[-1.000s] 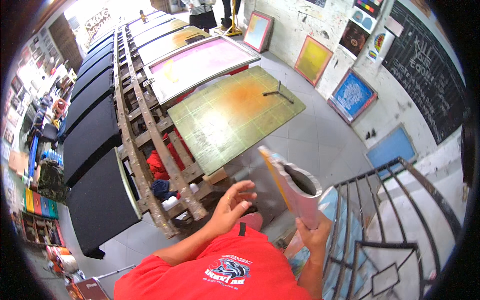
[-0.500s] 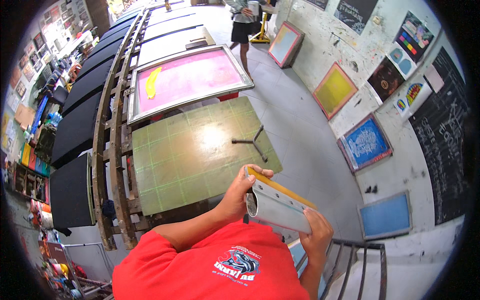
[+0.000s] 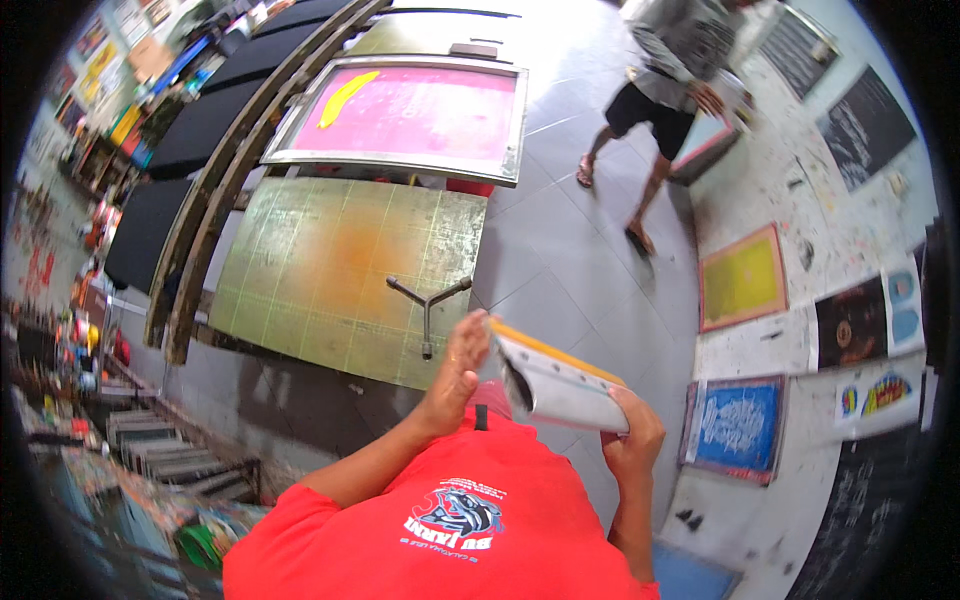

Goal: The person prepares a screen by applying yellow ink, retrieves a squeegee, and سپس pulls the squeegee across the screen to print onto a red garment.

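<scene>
Gripping the squeegee by one end: right hand. Left hand stands open beside its other end; contact unclear. Squeegee is aloft before red shirt, near green board.

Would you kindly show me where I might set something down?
The green board is bare between its left edge, the pink screen and the three-armed tool; so is the floor between board, co-worker's feet and yellow screen. Crowded: the board's lower right, near tool, left hand and squeegee.
</scene>
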The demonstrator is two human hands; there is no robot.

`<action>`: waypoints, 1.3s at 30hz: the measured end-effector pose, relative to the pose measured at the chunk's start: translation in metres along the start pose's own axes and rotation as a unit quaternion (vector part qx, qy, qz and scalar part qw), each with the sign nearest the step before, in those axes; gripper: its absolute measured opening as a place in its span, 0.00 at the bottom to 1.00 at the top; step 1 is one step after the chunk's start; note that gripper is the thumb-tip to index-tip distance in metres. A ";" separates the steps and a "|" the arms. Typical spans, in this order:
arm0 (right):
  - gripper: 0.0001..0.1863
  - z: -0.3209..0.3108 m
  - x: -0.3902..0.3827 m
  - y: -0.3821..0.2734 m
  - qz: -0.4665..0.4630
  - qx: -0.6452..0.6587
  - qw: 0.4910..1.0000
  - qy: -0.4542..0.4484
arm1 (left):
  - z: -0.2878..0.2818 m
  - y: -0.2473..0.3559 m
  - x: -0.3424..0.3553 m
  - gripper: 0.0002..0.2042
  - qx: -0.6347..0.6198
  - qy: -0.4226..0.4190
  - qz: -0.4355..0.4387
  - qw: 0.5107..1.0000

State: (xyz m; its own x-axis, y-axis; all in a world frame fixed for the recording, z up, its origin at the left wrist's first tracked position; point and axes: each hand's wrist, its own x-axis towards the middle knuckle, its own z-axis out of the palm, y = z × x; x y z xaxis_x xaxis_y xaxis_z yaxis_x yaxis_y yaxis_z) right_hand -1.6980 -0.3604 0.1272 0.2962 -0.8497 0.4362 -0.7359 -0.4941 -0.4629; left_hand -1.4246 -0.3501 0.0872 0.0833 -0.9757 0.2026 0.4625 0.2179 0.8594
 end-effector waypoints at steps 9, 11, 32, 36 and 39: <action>0.19 0.066 0.193 0.132 -0.007 0.106 0.994 -0.011 | -0.088 -0.075 0.060 0.26 0.750 0.185 -0.091 0.628; 0.18 0.086 0.239 0.152 -0.005 0.124 0.992 0.012 | -0.100 -0.078 0.080 0.18 0.745 0.181 -0.082 0.637; 0.23 0.375 0.662 0.523 0.249 0.257 0.933 0.038 | -0.202 -0.006 0.771 0.07 0.771 0.032 0.172 0.612; 0.23 0.385 0.707 0.583 0.285 0.244 0.926 -0.031 | -0.262 -0.085 0.938 0.04 0.793 0.001 0.105 0.600; 0.22 0.371 0.749 0.596 0.276 0.238 0.928 -0.072 | -0.301 -0.136 0.998 0.04 0.803 0.010 0.036 0.595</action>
State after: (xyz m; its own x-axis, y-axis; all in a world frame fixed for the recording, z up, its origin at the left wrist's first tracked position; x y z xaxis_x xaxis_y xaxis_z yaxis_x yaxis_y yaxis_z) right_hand -1.6886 -1.3600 -0.1084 0.0578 -0.9965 -0.0601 -0.4569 0.0271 -0.8891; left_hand -1.1382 -1.3602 0.0313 0.0693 -0.9590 0.2748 -0.9814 -0.0161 0.1915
